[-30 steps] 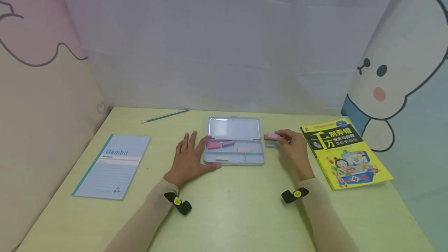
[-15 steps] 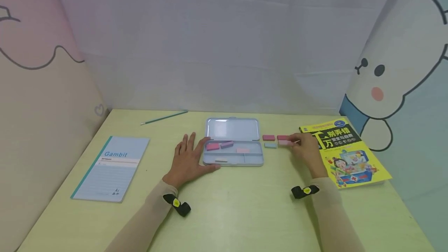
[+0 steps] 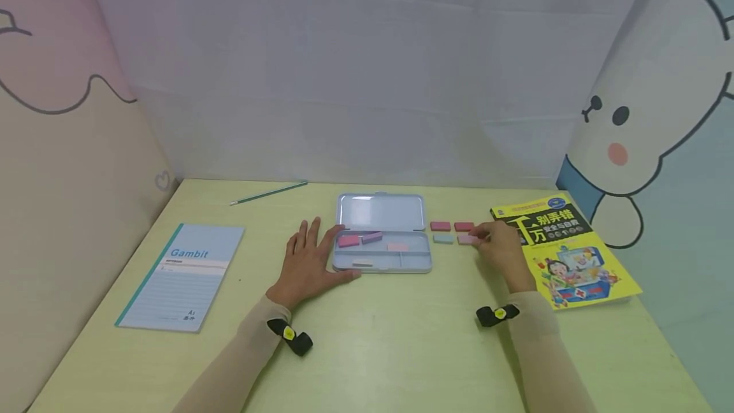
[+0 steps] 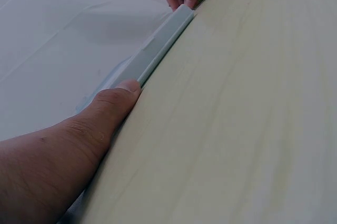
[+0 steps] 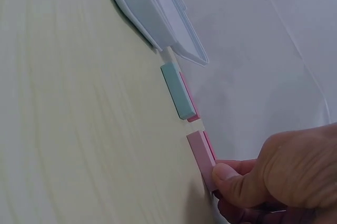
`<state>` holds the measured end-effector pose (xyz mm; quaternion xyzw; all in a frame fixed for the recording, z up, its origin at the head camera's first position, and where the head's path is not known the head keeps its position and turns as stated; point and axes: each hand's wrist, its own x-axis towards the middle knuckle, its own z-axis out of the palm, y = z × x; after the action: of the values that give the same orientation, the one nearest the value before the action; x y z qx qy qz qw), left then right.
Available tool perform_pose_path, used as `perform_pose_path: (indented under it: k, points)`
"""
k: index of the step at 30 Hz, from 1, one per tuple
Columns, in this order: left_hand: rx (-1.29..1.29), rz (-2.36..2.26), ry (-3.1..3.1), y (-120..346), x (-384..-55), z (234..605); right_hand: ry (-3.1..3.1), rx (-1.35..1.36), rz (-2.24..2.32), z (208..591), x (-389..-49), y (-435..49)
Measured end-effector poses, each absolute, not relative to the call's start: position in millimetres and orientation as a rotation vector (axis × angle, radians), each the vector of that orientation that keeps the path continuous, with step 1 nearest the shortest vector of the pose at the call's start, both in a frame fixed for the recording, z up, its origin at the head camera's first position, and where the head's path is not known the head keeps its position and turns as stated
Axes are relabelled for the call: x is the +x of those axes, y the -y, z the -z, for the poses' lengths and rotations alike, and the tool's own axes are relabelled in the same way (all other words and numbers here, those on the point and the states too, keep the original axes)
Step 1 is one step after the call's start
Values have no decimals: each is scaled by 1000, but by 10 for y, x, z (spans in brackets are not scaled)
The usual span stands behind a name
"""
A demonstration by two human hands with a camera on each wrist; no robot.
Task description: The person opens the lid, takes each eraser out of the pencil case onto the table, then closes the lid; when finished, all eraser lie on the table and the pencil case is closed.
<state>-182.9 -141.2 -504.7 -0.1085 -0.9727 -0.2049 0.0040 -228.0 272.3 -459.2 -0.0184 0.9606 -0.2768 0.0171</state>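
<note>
My right hand pinches one end of a pale pink eraser between thumb and fingers, low at the tabletop. Beside it are a light blue eraser and two darker pink erasers, one on the left and one on the right; together they form two short rows. My left hand lies spread at the left end of an open pale blue pencil case. Its thumb touches the case's front edge. Inside the case lie a bright pink eraser, a purple eraser and a pale pink piece.
A yellow book lies just right of my right hand. At the left is a blue notebook, and a green pencil lies toward the back edge. A white cloth hangs behind the table.
My right hand has moved right with the pale pink eraser, then lowered it in front of the right-hand dark pink eraser. My left hand has stayed at the case.
</note>
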Motion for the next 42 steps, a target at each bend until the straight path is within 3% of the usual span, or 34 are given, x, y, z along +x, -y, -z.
perform_pose_path:
  k: [15,27,42]
  points:
    - [-341,650,3042,1413,-1818,5053,-2947,-71,833,4456,-2233,-2719]
    - [-344,670,3050,1404,-1815,5026,-2987,-219,878,4249,-2177,-2466]
    - [-343,679,3048,1411,-1820,5025,-3029,-571,1041,4407,-2117,-1995]
